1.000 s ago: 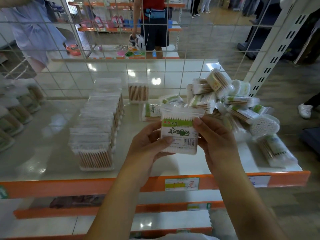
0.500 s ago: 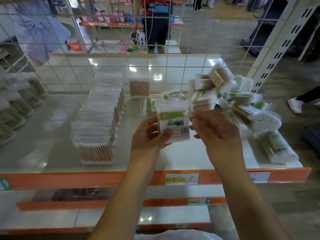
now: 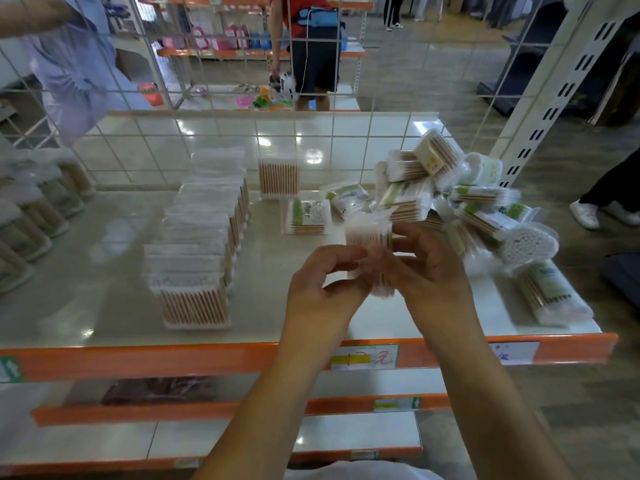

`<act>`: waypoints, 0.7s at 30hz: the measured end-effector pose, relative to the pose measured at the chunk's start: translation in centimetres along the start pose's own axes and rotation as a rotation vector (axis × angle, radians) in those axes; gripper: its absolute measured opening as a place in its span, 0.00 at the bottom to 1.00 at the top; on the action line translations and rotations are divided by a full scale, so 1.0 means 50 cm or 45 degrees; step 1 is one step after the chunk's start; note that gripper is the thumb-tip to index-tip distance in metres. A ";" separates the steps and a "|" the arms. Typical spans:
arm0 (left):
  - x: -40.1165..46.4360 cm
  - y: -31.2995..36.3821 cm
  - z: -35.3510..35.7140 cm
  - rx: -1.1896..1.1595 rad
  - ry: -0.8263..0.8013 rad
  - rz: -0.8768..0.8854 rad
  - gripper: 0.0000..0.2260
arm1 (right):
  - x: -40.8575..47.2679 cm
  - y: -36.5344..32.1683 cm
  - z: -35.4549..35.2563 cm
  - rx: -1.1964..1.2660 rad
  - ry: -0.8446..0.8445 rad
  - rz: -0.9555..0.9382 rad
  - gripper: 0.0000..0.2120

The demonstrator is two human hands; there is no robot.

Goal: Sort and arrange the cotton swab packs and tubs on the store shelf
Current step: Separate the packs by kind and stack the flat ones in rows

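You hold one cotton swab pack (image 3: 370,252) above the shelf (image 3: 104,271), between both hands at frame centre. Your left hand (image 3: 323,292) pinches its lower left edge with curled fingers (image 3: 341,258); your right hand (image 3: 427,271) grips its right side, fingers curled round it. The pack is blurred, but it stands roughly upright, long axis running 12 to 6 o'clock, swab tips up. A tidy row of packs (image 3: 204,244) lies at 9 o'clock of it; a loose heap of packs and tubs (image 3: 460,202) at 2 o'clock.
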State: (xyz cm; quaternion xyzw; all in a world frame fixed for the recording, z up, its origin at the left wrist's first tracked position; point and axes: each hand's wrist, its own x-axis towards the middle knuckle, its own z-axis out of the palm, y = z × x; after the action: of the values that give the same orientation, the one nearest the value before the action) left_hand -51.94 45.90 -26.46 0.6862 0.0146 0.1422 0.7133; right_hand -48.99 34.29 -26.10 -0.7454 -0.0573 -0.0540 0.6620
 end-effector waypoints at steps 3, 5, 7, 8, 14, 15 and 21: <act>-0.003 -0.002 -0.002 0.007 -0.036 0.043 0.16 | -0.001 0.004 0.003 -0.062 0.034 -0.028 0.20; -0.001 -0.004 -0.007 0.000 -0.039 0.041 0.17 | 0.002 0.009 0.002 -0.097 0.045 -0.066 0.14; 0.002 -0.006 -0.012 0.004 -0.039 0.024 0.16 | 0.009 0.015 -0.001 -0.105 0.035 -0.092 0.07; 0.005 -0.008 -0.016 0.012 -0.033 0.013 0.15 | 0.012 0.017 -0.001 -0.108 0.035 -0.099 0.07; 0.067 -0.052 -0.051 0.338 0.078 -0.033 0.11 | 0.050 0.021 0.016 -0.212 0.095 -0.117 0.07; 0.081 -0.062 -0.057 0.418 0.086 -0.041 0.09 | 0.059 0.022 0.022 -0.222 0.098 -0.114 0.06; 0.160 -0.117 -0.070 0.701 0.184 0.043 0.08 | 0.139 0.033 0.062 -0.200 0.045 -0.057 0.06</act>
State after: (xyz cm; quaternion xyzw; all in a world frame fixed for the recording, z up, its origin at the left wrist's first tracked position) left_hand -43.95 51.02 -31.01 0.8422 0.0920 0.1935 0.4948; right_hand -41.87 37.29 -27.03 -0.7925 -0.0578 -0.0861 0.6010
